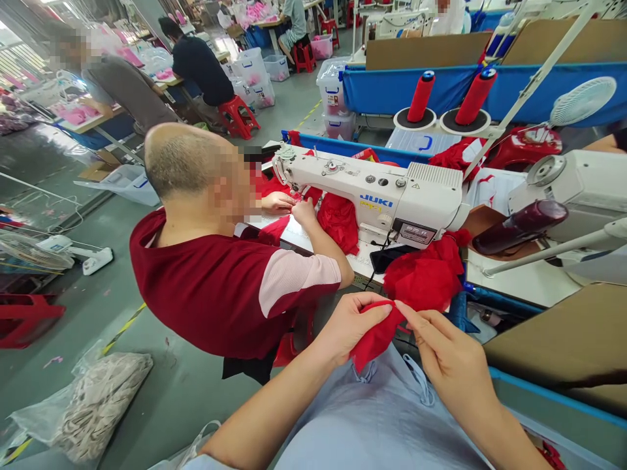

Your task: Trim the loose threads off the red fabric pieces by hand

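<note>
Between my two hands is a small piece of red fabric (pixel 376 336), hanging down in front of my light blue clothing. My left hand (pixel 350 326) pinches its upper edge between thumb and fingers. At the fabric's upper right corner, my right hand (pixel 443 349) has thumb and index finger closed on it. Just beyond my hands a pile of red fabric (pixel 424 274) lies on the sewing table. A dark phone (pixel 392 258) rests beside that pile, near the base of a white sewing machine (pixel 372 189).
A co-worker in a dark red shirt (pixel 215 294) sits close on the left, hands at the machine's needle end. Red thread cones (pixel 421 98) stand behind it. A cardboard panel (pixel 563 339) is on my right. A plastic bag (pixel 102 405) lies on the floor.
</note>
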`<state>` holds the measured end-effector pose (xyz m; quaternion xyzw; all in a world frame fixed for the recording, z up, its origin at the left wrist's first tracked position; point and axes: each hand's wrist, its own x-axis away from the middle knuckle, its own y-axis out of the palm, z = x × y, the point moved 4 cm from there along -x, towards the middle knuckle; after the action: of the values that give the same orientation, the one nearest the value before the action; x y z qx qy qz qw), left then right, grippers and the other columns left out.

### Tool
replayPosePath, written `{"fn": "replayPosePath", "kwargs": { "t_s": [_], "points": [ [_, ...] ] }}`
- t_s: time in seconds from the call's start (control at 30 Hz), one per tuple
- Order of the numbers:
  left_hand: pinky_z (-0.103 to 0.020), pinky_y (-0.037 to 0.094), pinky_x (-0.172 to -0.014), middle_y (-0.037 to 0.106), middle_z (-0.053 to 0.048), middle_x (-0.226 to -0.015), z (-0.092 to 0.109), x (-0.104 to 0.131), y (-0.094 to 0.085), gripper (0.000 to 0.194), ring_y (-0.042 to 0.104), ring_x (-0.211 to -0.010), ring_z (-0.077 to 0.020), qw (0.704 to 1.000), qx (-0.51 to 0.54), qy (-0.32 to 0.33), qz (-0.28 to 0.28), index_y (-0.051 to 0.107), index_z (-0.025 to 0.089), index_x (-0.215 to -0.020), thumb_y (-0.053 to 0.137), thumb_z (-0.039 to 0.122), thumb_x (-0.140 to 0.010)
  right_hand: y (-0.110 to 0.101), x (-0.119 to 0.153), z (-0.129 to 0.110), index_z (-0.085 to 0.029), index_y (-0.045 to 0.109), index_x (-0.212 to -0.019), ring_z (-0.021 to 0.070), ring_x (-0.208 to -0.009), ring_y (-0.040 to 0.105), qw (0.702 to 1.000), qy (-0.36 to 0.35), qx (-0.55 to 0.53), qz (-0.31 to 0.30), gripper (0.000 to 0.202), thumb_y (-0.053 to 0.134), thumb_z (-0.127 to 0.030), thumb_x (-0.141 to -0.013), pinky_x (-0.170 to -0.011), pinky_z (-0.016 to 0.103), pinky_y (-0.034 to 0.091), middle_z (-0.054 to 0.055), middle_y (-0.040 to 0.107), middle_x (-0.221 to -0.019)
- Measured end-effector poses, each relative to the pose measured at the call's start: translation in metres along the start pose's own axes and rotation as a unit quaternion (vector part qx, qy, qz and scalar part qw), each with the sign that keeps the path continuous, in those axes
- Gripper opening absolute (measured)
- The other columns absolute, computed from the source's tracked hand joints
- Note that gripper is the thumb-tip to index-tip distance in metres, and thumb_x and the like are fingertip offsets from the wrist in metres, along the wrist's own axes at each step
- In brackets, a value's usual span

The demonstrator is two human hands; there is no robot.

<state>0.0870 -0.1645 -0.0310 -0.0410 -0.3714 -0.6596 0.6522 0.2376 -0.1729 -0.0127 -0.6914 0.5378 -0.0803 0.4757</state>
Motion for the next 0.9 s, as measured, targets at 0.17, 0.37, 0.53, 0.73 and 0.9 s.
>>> {"fn": "replayPosePath", "kwargs": {
  "t_s": [0.17, 0.37, 0.53, 0.73, 0.9],
  "points": [
    [-0.022, 0.043, -0.062, 0.069, -0.003, -0.07, -0.002, 0.003, 0.0, 0.034, 0.058, -0.063, -0.0115, 1.0, -0.007, 0.015, -0.001, 0.074, 0.012, -0.075, 0.084, 0.04, -0.059, 0.005, 0.005, 0.004, -0.024, 0.059, -0.133, 0.0142, -0.067, 0.067, 0.997, -0.008, 0.055, -0.047, 0.047, 0.043, -0.009, -0.092, -0.058, 0.023, 0.05, 0.004, 0.071, -0.089],
    [-0.021, 0.04, -0.061, 0.068, -0.003, -0.069, 0.001, 0.007, -0.001, 0.032, 0.054, -0.061, -0.01, 0.998, -0.035, 0.044, -0.001, 0.075, 0.012, -0.076, 0.082, 0.04, -0.062, 0.001, 0.003, -0.003, -0.021, 0.066, -0.125, 0.0132, -0.059, 0.065, 0.997, -0.003, 0.069, -0.039, 0.044, 0.04, -0.01, -0.092, -0.053, 0.022, 0.049, 0.005, 0.072, -0.084],
    [-0.022, 0.039, -0.061, 0.069, -0.003, -0.07, 0.002, 0.01, -0.001, 0.03, 0.054, -0.063, -0.0112, 0.994, -0.083, 0.076, -0.005, 0.075, 0.012, -0.078, 0.077, 0.041, -0.069, -0.002, 0.0, -0.011, -0.018, 0.069, -0.12, 0.0134, -0.056, 0.065, 0.997, -0.007, 0.067, -0.022, 0.041, 0.042, -0.01, -0.091, -0.05, 0.023, 0.048, 0.005, 0.072, -0.081],
    [-0.022, 0.039, -0.06, 0.068, -0.003, -0.069, 0.004, 0.013, 0.0, 0.028, 0.054, -0.062, -0.0107, 0.996, -0.056, 0.061, -0.029, 0.075, 0.013, -0.075, 0.078, 0.04, -0.068, -0.007, -0.007, -0.017, -0.021, 0.071, -0.116, 0.0115, -0.056, 0.064, 0.997, 0.024, -0.076, 0.012, 0.037, 0.045, -0.012, -0.092, -0.051, 0.019, 0.051, 0.003, 0.067, -0.073],
    [-0.023, 0.04, -0.061, 0.068, -0.004, -0.07, 0.003, 0.014, 0.0, 0.032, 0.055, -0.062, -0.0113, 0.997, -0.05, 0.047, -0.03, 0.075, 0.012, -0.076, 0.08, 0.042, -0.065, -0.008, -0.005, -0.016, -0.024, 0.07, -0.119, 0.0116, -0.054, 0.063, 0.993, 0.037, -0.109, 0.0, 0.04, 0.045, -0.012, -0.091, -0.047, 0.019, 0.05, 0.002, 0.065, -0.07]
  ]
}}
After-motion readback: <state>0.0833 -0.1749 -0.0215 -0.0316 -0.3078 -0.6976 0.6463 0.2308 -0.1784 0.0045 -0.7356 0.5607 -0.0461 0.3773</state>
